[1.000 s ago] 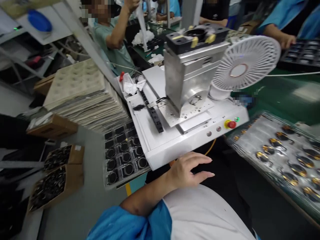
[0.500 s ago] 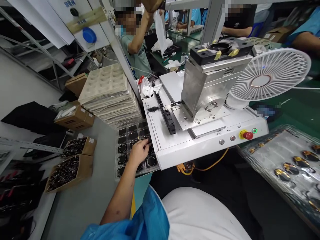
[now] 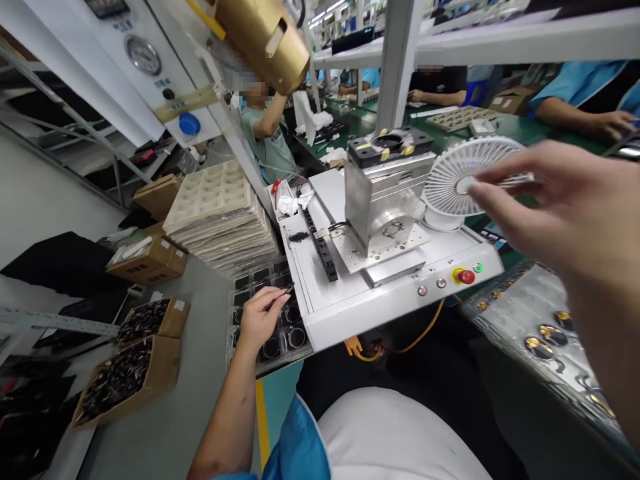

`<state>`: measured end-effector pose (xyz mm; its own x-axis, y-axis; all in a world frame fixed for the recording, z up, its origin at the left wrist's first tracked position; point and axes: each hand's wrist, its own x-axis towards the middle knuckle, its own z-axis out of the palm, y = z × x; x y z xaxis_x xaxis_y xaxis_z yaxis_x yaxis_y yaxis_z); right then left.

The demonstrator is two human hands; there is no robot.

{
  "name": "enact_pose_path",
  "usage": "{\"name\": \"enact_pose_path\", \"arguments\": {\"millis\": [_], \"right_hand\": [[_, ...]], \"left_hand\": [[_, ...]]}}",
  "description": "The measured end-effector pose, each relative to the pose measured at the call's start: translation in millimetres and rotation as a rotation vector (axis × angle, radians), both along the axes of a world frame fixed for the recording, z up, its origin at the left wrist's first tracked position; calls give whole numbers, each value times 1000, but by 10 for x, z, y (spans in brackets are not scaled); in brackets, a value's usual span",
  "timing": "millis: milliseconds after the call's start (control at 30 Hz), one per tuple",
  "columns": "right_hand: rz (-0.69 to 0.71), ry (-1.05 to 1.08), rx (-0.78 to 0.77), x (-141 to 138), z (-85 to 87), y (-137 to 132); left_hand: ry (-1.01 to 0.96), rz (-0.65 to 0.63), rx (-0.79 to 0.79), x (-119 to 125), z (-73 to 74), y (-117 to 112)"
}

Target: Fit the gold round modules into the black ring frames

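Note:
Low on the left, my left hand [image 3: 260, 317] hovers at a clear plastic tray [image 3: 280, 357] of black round parts with shiny rims. Its thumb and fingers are pinched on a small dark part [image 3: 289, 291], mostly hidden. My right hand [image 3: 555, 200] is raised close to the camera at the right, blurred, in front of a white desk fan [image 3: 447, 177]. Thumb and index finger come together there; anything between them cannot be made out. Between my hands stands a white machine [image 3: 360, 310] carrying a metal block [image 3: 367, 207] with a black ring-shaped fixture [image 3: 389, 141] on top.
A brass-coloured cylinder [image 3: 267, 50] hangs overhead. Stacked moulded trays [image 3: 220, 213] stand at left, beyond cartons [image 3: 117, 380] of small dark pieces. At right lies a tray [image 3: 510, 317] with gold-and-black round parts. A red stop button [image 3: 467, 277] is on the machine front. Co-workers sit behind.
My right hand has come into view at the right. My left hand has drawn slightly back from the tray, fingers still pinched. The view has tilted up, bringing in the brass-coloured cylinder.

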<state>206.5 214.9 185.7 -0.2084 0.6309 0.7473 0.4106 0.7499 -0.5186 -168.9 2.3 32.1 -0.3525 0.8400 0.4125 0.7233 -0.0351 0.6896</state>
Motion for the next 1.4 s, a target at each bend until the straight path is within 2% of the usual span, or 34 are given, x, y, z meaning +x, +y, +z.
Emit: {"name": "enact_pose_path", "arguments": {"millis": [100, 167, 233, 300, 433, 533, 633, 767, 900, 1000, 1133, 1200, 1267, 1400], "right_hand": [[127, -118, 166, -348, 401, 374], [219, -250, 130, -521, 586, 598], [306, -360, 14, -648, 694, 791], [402, -393, -71, -743, 754, 947], [529, -431, -61, -865, 841, 1108], [531, -418, -64, -887, 864, 1086], [455, -166, -67, -844, 789, 992], [325, 90, -88, -625, 570, 794], [289, 188, -168, -168, 230, 487], [222, 264, -334, 247, -155, 250], [24, 294, -664, 692, -784, 63], [-52, 253, -798, 823, -1074, 21], [-57, 128, -882, 884, -1304, -10], [-55, -215, -880, 848, -1572, -82]], "left_hand": [[4, -42, 136, 91, 318, 24], [10, -80, 234, 176, 569, 88], [30, -131, 322, 272, 826, 192], [75, -184, 392, 361, 1068, 340], [158, -271, 478, 504, 1493, 784], [196, -271, 537, 642, 1778, 1225], [246, -272, 536, 849, 2023, 1685], [399, -334, 353, 1110, 2245, 2119], [580, -451, 181, 1132, 2319, 2190], [633, -568, 163, 998, 2288, 2129], [650, -625, 151, 863, 2241, 2127], [687, -643, 149, 850, 2245, 2164], [730, -660, 136, 853, 2262, 2201], [704, -672, 101, 830, 2295, 2228]]}}
